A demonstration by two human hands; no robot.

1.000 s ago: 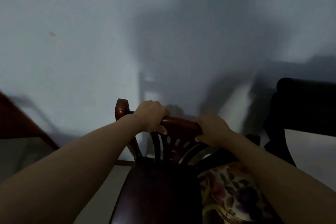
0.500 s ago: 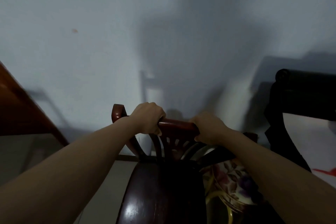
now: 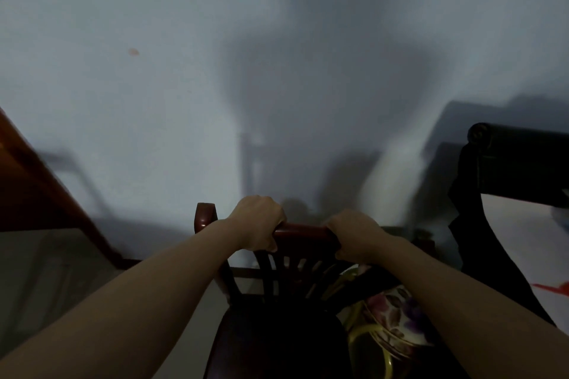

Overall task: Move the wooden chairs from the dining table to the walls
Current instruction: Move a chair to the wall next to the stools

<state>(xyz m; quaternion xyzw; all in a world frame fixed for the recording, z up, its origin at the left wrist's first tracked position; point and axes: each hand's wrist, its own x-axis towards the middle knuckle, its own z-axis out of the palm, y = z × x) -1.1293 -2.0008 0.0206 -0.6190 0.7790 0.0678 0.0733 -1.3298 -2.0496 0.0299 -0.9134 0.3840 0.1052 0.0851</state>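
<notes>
Wooden chair [image 3: 303, 232] under both hands' grip

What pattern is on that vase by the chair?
Purple and pink flowers on the cream ceramic vase, head view.

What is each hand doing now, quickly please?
Left hand: closed, gripping the top rail of the wooden chair.
Right hand: closed, gripping the same top rail.

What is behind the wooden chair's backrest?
Behind the wooden chair, gripped by left hand and right hand, is the pale wall. Its foot is partly hidden.
</notes>
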